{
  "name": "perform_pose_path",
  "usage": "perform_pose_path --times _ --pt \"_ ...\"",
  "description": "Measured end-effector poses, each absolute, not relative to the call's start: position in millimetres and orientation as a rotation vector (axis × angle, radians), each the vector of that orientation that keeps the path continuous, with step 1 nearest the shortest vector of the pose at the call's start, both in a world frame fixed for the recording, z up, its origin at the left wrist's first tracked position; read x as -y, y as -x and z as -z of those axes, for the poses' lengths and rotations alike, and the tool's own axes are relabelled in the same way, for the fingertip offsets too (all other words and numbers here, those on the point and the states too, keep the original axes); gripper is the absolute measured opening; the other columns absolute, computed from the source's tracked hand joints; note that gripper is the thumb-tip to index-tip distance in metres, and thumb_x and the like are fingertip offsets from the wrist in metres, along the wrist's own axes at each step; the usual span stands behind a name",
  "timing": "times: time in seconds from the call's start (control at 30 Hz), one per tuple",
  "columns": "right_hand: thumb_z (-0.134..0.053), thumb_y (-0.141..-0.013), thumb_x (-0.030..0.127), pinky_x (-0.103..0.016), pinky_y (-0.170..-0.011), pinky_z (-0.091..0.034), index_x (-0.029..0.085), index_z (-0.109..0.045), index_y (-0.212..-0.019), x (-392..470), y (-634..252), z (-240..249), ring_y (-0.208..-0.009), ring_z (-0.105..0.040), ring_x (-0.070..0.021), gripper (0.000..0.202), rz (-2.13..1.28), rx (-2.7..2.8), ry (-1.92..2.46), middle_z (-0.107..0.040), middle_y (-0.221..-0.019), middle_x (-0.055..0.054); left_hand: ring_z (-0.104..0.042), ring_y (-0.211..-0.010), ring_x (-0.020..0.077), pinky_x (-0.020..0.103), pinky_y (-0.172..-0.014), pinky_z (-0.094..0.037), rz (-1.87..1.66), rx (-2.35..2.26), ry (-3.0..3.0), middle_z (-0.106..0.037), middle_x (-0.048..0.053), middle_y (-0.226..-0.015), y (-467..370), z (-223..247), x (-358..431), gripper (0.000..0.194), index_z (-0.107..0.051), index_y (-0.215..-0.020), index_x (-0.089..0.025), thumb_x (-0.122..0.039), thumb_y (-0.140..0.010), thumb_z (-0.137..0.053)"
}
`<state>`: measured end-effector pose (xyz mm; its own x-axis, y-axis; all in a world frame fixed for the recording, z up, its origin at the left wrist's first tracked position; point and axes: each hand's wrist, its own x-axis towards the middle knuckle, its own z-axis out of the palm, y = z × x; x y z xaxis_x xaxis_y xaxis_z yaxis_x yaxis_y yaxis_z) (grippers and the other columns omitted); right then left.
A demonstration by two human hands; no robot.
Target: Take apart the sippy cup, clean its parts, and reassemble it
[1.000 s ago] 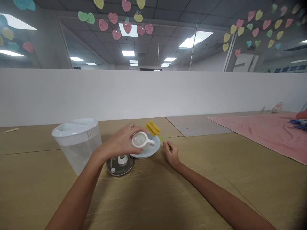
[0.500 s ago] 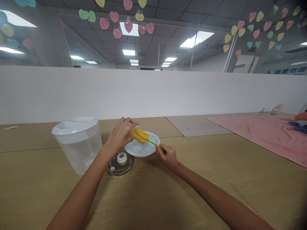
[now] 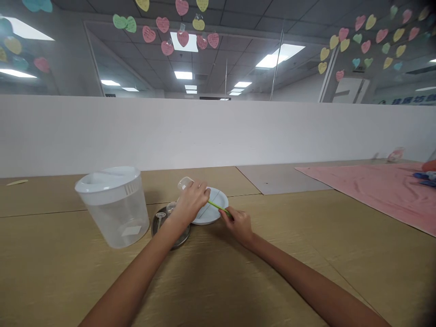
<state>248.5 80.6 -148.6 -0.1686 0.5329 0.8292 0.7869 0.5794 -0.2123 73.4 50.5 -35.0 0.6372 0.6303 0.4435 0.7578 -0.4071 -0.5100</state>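
Note:
My left hand [image 3: 193, 200] is closed around a small clear container [image 3: 185, 182], whose rounded end sticks out past the fingers. In my right hand [image 3: 239, 222] is the green handle [image 3: 216, 205], gripped near its end. Its other end runs to my left hand, and the yellow part seen earlier is hidden. Both hands are over or beside a white plate [image 3: 220, 197]. Under my left forearm sits a round metal tray [image 3: 184, 237] with small clear pieces on it, partly covered.
A clear plastic bucket [image 3: 112, 213] with a white rim stands at the left. Farther left lies a flat pale piece [image 3: 17, 182]. A pink cloth [image 3: 371, 186] covers the right of the table [image 3: 272, 254]. A white wall [image 3: 218, 131] runs behind.
My left hand has moved right and slightly down toward my right hand. The yellow part has gone out of sight, and the clear container's end now shows. My right hand has barely moved.

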Motion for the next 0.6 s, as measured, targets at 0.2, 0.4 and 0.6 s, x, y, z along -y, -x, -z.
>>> perform_pose_path --times 0.2,0.4,0.6 --pt "-0.040 -0.089 0.046 -0.023 -0.048 -0.022 0.016 -0.061 -0.062 -82 -250 145 -0.042 -0.040 -0.0091 0.045 0.246 1.843 1.083 -0.051 -0.046 -0.001 -0.050 -0.087 0.0249 0.037 -0.072 -0.035 0.301 1.059 2.214 -0.055 0.011 -0.092 -72 37 -57 0.025 -0.057 -0.100 -0.015 -0.006 -0.080 -0.044" --pt "-0.043 -0.080 0.055 -0.023 -0.053 -0.027 0.017 -0.057 -0.059 -91 -260 145 -0.047 -0.040 -0.0108 0.046 -0.092 1.675 1.260 -0.046 -0.048 0.001 -0.046 -0.093 0.0267 0.040 -0.077 -0.035 0.366 1.265 1.986 -0.055 0.012 -0.099 -24 22 -67 0.035 -0.057 -0.106 -0.016 -0.003 -0.083 -0.035" --pt "-0.024 -0.087 0.046 -0.025 -0.055 -0.033 0.014 -0.059 -0.080 -115 -279 153 -0.061 -0.051 -0.0176 0.048 -0.195 1.412 1.503 -0.058 -0.064 -0.005 -0.046 -0.099 0.0260 0.042 -0.085 -0.037 0.468 1.328 2.092 -0.056 0.010 -0.107 -20 20 -68 0.043 -0.057 -0.111 -0.020 -0.001 -0.074 -0.045"
